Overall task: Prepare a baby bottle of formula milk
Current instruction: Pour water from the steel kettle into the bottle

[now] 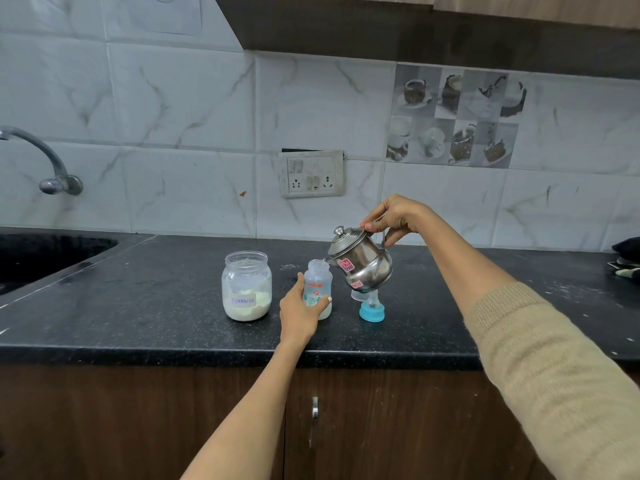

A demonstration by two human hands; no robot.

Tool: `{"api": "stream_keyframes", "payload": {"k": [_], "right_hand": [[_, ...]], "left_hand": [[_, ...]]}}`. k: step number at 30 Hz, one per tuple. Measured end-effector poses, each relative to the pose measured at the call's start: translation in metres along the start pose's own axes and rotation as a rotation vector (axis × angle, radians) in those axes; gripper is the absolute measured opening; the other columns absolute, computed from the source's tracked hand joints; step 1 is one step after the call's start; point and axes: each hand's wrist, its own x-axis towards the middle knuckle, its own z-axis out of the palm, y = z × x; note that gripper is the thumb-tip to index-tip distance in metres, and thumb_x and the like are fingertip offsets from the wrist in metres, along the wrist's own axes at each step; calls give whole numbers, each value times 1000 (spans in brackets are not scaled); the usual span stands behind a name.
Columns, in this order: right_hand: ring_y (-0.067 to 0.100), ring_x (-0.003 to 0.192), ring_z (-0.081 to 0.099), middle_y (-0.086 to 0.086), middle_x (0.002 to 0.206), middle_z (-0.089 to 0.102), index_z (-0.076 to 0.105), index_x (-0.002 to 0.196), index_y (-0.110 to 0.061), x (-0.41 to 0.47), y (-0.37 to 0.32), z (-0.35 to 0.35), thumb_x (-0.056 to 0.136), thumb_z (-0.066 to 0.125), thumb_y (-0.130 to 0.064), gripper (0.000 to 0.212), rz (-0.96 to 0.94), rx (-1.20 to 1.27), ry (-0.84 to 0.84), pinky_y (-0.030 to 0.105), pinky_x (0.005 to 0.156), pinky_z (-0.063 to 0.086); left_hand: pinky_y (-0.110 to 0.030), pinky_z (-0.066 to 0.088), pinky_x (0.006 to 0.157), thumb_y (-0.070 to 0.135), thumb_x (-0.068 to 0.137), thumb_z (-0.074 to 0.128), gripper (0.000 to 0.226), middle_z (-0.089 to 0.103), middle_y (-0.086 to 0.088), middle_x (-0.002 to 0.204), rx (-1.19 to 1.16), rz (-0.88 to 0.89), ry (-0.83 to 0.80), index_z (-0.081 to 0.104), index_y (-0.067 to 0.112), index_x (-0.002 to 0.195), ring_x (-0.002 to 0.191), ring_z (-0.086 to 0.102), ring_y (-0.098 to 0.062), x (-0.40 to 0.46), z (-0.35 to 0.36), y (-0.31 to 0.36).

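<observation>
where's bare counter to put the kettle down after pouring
Free: the counter right of the blue nipple cap, up to the cloth; also between the sink and the formula jar. Crowded: jar, bottle, cap and kettle sit close together.

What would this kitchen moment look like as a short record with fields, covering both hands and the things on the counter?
left hand: grips the baby bottle, upright on the counter
right hand: holds the steel kettle by its handle, tilted
kettle spout: at the bottle's open mouth
bottle contents: whitish at the bottom
formula jar: open, left of the bottle, partly full of powder
teat with blue ring: on the counter, right of the bottle
</observation>
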Motion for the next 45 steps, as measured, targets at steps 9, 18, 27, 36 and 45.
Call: {"api": "stream_keyframes", "payload": {"k": [9,18,27,36,45], "right_hand": [[24,67,64,14,120,65,69,111,-10,4,2,0,84,68,-11,28,1,-12,1,27,59,58],[24,68,64,14,121,64,69,110,-10,3,1,-1,83,68,-10,27,-3,-9,1,28,59,58],[24,70,65,13,120,65,70,110,-11,3,2,0,83,69,-11,27,1,-17,0,27,60,58],[25,70,64,14,121,64,69,111,-10,4,0,0,83,69,-11,28,1,-18,-13,29,59,58],[25,71,64,13,120,65,70,110,-11,3,-2,0,82,69,-12,28,7,-26,-19,29,59,58]], "left_hand": [[-33,36,107,18,82,71,78,45,-8,143,-9,15,-1,29,11,146,130,44,-21,-1,0,-1],[-34,36,108,18,83,70,77,45,-8,144,-1,16,-8,27,12,147,130,44,-21,-1,0,1],[-35,36,107,19,82,71,78,45,-9,143,8,13,-5,27,12,147,130,44,-22,-1,0,0],[-34,36,107,18,83,70,77,45,-9,143,14,13,-4,27,11,147,130,44,-22,-2,-1,2],[-36,38,107,18,82,71,78,47,-8,142,2,3,-8,27,12,147,128,46,-22,-2,-1,2]]}}
